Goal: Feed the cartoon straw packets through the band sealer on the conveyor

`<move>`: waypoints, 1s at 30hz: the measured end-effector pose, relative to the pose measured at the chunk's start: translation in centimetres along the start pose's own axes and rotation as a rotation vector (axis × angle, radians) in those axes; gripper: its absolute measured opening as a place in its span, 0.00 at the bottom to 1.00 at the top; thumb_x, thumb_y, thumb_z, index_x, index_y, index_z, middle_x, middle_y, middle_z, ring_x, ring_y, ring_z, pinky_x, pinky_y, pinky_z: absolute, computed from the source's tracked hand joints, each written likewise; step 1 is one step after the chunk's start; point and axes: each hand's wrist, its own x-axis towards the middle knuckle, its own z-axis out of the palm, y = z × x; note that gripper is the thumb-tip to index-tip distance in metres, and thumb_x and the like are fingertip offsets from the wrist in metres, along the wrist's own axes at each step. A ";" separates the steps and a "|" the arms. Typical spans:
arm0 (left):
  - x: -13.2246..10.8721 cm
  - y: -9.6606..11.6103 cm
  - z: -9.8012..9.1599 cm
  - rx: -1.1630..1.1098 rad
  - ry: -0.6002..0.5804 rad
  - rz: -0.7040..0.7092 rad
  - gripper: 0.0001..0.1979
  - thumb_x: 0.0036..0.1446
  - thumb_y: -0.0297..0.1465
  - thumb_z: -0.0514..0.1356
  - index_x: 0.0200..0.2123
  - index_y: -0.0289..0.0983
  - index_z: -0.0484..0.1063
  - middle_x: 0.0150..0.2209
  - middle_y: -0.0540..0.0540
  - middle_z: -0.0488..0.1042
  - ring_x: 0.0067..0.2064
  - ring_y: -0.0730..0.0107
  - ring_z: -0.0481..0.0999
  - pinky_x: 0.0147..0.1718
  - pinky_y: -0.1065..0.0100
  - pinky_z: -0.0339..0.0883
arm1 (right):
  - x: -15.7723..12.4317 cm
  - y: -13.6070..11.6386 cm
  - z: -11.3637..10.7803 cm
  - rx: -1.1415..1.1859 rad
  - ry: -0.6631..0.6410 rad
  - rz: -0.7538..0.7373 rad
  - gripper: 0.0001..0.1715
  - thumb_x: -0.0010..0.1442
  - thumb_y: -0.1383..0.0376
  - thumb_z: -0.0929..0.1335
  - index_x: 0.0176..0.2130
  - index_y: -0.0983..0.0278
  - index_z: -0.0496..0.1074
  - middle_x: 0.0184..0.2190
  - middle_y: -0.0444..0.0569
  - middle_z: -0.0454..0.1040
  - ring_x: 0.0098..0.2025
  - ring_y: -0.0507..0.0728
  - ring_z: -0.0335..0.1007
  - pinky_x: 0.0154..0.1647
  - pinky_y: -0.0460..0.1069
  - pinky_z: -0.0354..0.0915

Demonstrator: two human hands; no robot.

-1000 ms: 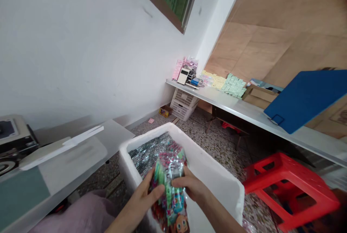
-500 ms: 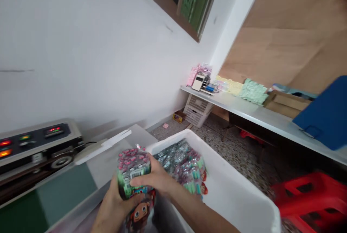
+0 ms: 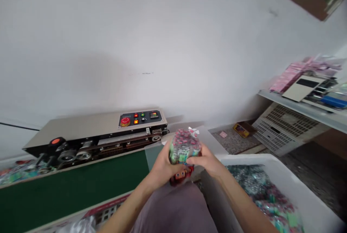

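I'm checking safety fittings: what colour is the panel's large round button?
The button is red, clearest in the head view.

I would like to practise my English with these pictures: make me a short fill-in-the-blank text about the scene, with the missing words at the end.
Counted together, the left hand and right hand hold just ____ packet.
The white tub stands on the person's ____ side.
The long, flat belt is ____ in colour.
The large round button on the machine is ____.

Missing words: one; right; green; red.
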 end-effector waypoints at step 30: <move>7.5 -3.7 2.7 0.121 -0.199 -0.309 0.32 0.38 0.53 0.72 0.42 0.37 0.79 0.43 0.41 0.84 0.47 0.45 0.81 0.49 0.53 0.74 | 3.2 1.3 -6.4 -0.099 0.094 0.123 0.42 0.28 0.53 0.84 0.44 0.62 0.79 0.39 0.46 0.82 0.44 0.60 0.77 0.54 0.58 0.71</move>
